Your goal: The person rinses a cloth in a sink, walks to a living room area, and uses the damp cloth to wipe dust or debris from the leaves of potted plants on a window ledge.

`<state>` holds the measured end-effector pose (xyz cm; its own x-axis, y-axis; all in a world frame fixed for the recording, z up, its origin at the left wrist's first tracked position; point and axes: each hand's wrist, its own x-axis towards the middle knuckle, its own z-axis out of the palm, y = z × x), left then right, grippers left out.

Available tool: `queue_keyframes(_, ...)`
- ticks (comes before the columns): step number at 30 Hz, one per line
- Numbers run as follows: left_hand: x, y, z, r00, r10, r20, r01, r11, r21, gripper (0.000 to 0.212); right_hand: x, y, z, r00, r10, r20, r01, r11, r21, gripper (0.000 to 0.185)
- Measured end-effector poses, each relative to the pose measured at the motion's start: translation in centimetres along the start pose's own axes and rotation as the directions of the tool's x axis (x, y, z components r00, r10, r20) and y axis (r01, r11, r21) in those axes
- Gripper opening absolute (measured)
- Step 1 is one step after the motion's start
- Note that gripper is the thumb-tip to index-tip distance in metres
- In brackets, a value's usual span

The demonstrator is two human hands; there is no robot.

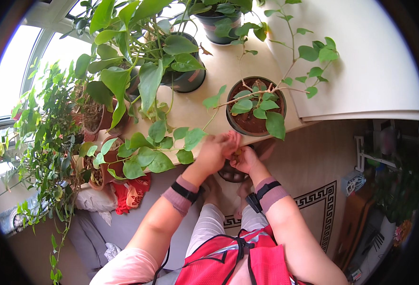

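My left hand [216,149] and my right hand [247,159] meet at the front edge of a cream counter [218,117]. Between the thumb and fingers of my right hand is a small yellowish piece [238,152], possibly a bit of leaf. The left fingers are bent and blurred beside it; whether they grip anything is unclear. Just beyond them stands a dark round pot [243,127] with reddish-brown soil and a woody climbing plant [261,101]. One leafy stem of it [156,151] trails left over the counter. Below the hands, a dark round object [231,173] is partly hidden.
A large-leaved plant in a dark pot [186,78] and another dark pot [220,26] stand farther back. Trailing plants [49,131] and terracotta pots [113,164] line the window side. To the right is a white cabinet [359,71]. Red cloth [133,194] lies below the counter.
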<state>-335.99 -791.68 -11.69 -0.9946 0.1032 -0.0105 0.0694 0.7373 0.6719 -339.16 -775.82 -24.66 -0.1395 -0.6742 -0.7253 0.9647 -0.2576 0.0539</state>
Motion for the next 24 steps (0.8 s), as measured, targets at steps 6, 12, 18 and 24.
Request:
queue_keyframes(6, -2.8, 0.7, 0.9, 0.971, -0.037, 0.236, 0.173, 0.792, -0.586, 0.042, -1.1, -0.5, -1.3, 0.996, -0.065, -0.055, 0.066, 0.998, 0.016, 0.020)
queue_keyframes(12, -4.0, 3.6, -2.7, 0.806, -0.251, 0.536, 0.466, -0.287, -0.837, 0.057, -7.0, -0.6, 0.8, 0.994, -0.092, -0.063, 0.083, 0.989, -0.125, 0.028)
queue_keyframes(18, -4.5, 9.5, -4.8, 0.868, -0.144, 0.475, 0.383, -0.415, -0.825, 0.060, -14.2, 0.3, 5.0, 0.944, -0.296, 0.146, 0.320, 0.928, -0.190, 0.025)
queue_keyframes(24, -5.7, 13.0, -4.9, 0.857, -0.148, 0.493, 0.431, -0.320, -0.844, 0.069, -21.8, 2.1, 8.5, 0.734, -0.663, 0.145, 0.674, 0.688, -0.269, 0.019)
